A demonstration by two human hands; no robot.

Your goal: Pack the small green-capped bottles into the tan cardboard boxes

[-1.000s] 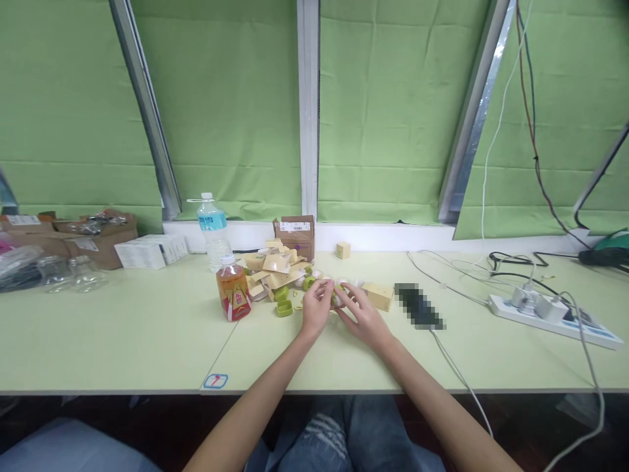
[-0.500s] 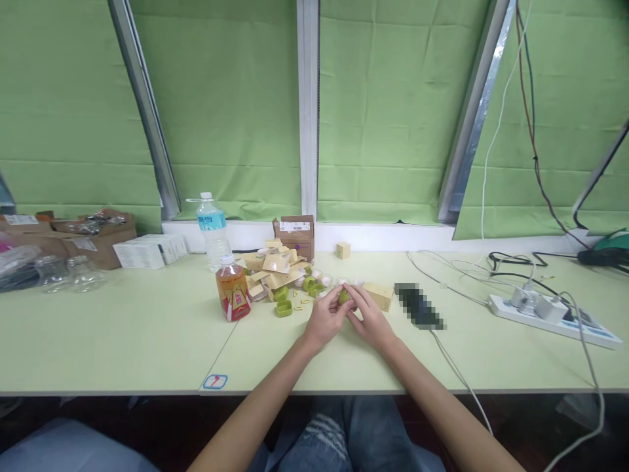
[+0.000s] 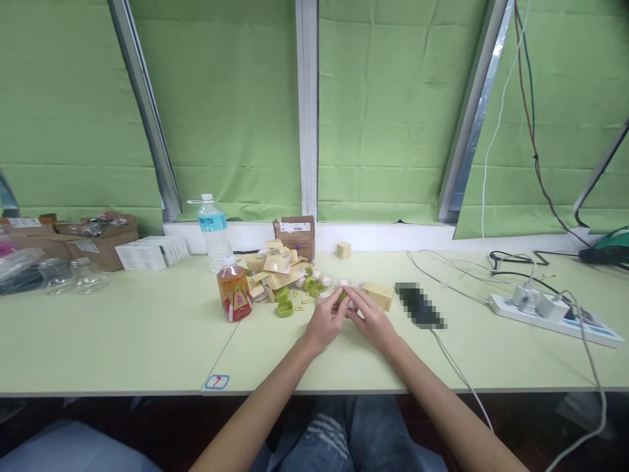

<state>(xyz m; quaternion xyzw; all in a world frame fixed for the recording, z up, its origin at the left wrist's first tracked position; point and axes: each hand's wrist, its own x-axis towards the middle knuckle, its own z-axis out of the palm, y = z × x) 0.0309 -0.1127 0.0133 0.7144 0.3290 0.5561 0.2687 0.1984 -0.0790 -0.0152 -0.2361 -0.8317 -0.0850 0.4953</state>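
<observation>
My left hand (image 3: 324, 322) and my right hand (image 3: 372, 319) meet over the table, fingers closed around a small green plastic piece (image 3: 343, 297). Fingertips hide most of it, so its exact kind cannot be made out. Just beyond the hands lie round white pieces (image 3: 325, 280), some in clear plastic. Left of them are green plastic cases (image 3: 285, 308) and tiny yellow-green bits (image 3: 299, 309). A heap of opened beige cartons (image 3: 278, 263) rises behind the cases. Close by my right hand is a closed beige box (image 3: 379, 295).
A tea bottle (image 3: 234, 290) and a water bottle (image 3: 213, 235) stand left of the heap. On the right lie a blurred-out dark object (image 3: 420, 305), a power strip (image 3: 555, 319) and loose cables. Cardboard boxes (image 3: 101, 246) and clear jars (image 3: 86, 273) occupy the far left.
My fingers have shifted slightly around the green piece, and less of it shows now. Both hands stay in nearly the same place.
</observation>
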